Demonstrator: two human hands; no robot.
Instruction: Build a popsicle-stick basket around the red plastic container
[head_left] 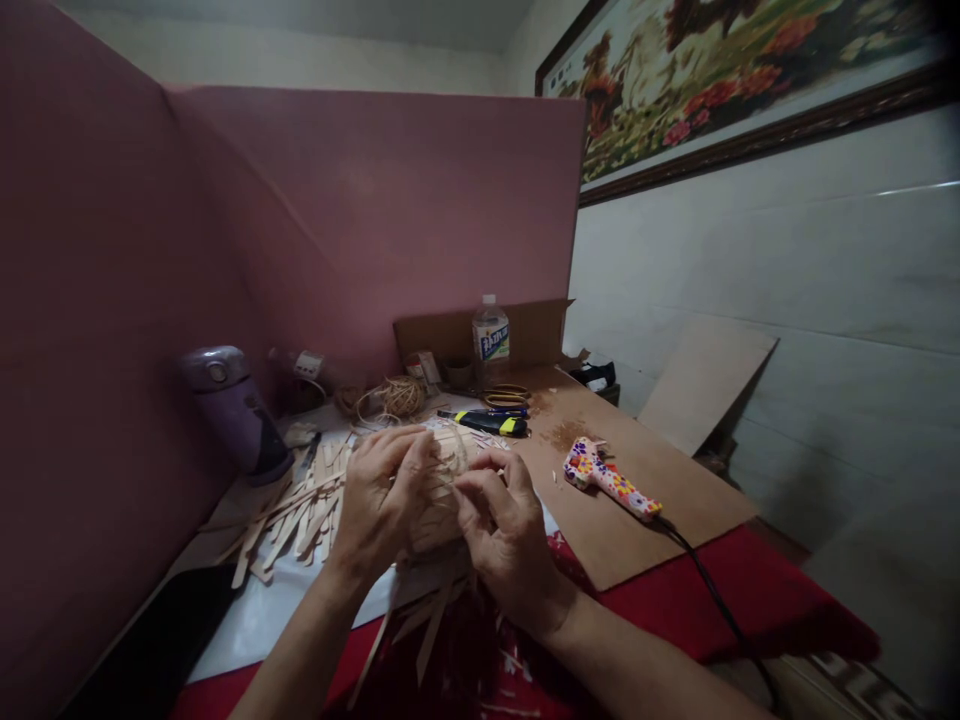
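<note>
A rounded piece built of pale wooden craft sticks is between my two hands, with a light band along its upper right edge. My left hand is closed around its left side, thumb over the top. At its right edge, the thumb and fingertips of my right hand are pinched together. Whatever lies between those fingertips is too small to make out. To the left of my left hand spreads a heap of loose craft sticks. Just beyond the piece lies a black and yellow utility knife.
A flowered glue gun with a black cord lies on a brown board at right. Scissors, a twine ball and a plastic bottle are at the back. A purple flask stands left. Red cloth covers the table.
</note>
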